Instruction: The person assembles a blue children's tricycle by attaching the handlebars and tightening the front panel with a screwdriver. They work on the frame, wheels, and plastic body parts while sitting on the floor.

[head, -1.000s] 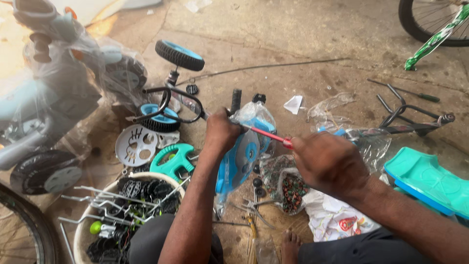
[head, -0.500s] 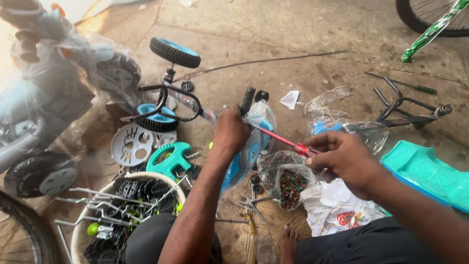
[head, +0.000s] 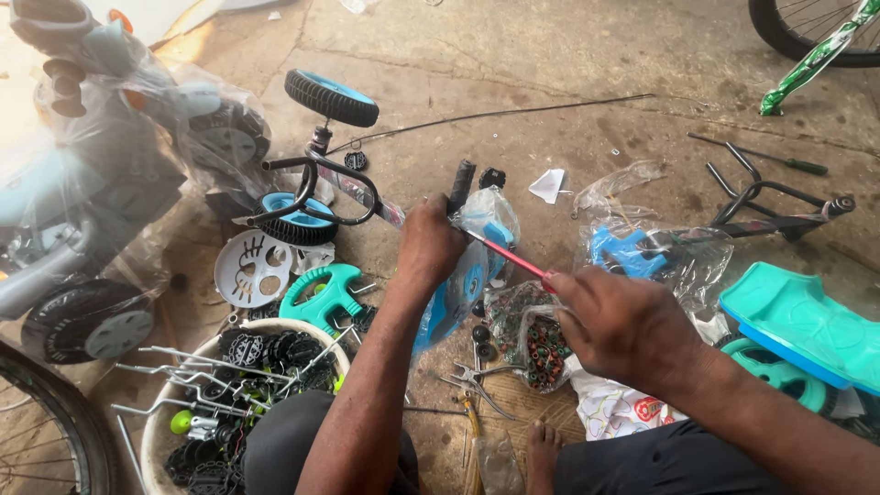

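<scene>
My left hand (head: 429, 246) grips a blue plastic part wrapped in clear film (head: 467, 275), next to a black handlebar grip (head: 460, 186). My right hand (head: 616, 323) holds a red-handled screwdriver (head: 509, 259) whose tip points at the wrapped part under my left hand. Below the hands lies a clear bag of small red and green pieces (head: 536, 341). Pliers (head: 481, 378) rest on the floor near my bare foot (head: 541, 451).
A white bucket (head: 174, 431) of black parts and metal rods stands at lower left. Small tricycle wheels on a black fork (head: 321, 179), a white disc (head: 252, 268), a teal pedal piece (head: 321, 295), a teal seat (head: 807, 321), a black frame (head: 779, 211) and a wrapped toy vehicle (head: 101, 165) surround me.
My right hand has shifted right and lower with the screwdriver. The left hand keeps its grip on the wrapped part, which has tilted slightly.
</scene>
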